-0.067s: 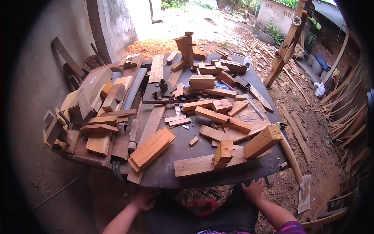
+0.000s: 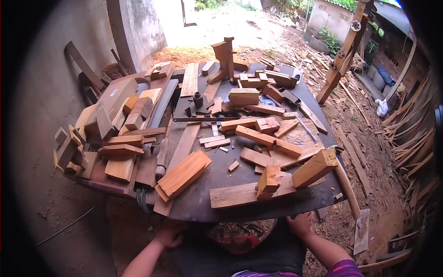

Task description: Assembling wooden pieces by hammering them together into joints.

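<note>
My left hand [image 2: 170, 234] lies on my left knee below the table's near edge, holding nothing, its fingertips partly in shadow. On my right knee rests my right hand [image 2: 301, 224], fingers spread and nothing in them, close under the table edge. Nearest above the hands, a long flat board [image 2: 233, 196] lies along the front of the dark table [image 2: 194, 203]. A small wooden block [image 2: 268, 181] and a larger slanted block [image 2: 316, 167] stand on or against it. To the left, a thick orange-brown block [image 2: 184, 173] lies at an angle over a thinner board.
A hammer with a wooden handle [image 2: 347, 187] hangs over the table's right edge. Wood offcuts, a thin saw blade [image 2: 207, 119] and a cardboard box [image 2: 113, 99] crowd the surface. Between my knees lies something red [image 2: 237, 242]. A wooden post [image 2: 339, 69] rises at right.
The table and its contents sit slightly farther right in the picture, as my view has shifted a little. Both hands stay resting on my knees.
</note>
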Demonstrator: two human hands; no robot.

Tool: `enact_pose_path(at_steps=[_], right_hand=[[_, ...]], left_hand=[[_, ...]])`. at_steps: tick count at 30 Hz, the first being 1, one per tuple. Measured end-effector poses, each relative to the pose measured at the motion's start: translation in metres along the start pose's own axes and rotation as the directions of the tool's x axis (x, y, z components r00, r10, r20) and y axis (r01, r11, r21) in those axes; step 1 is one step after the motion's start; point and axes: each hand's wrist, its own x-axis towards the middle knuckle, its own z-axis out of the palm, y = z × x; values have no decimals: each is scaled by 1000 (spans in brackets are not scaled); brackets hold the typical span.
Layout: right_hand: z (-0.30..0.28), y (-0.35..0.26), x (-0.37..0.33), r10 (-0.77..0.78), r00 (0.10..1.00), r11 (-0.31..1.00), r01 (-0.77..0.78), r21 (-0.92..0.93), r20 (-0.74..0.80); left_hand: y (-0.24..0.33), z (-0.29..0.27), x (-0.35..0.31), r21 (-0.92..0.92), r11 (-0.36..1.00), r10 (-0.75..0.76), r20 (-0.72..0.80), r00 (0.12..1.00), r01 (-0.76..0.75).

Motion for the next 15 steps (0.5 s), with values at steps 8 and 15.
enact_pose_path(at_steps=[8,15], right_hand=[[-10,-32,7,-71,996,997,70,17,49],[-17,4,28,-25,999,989,20,144,32]], left_hand=[[10,-5,-8,-8,999,-54,-94,994,53],[80,2,30,152,968,-93,-525,846,201]])
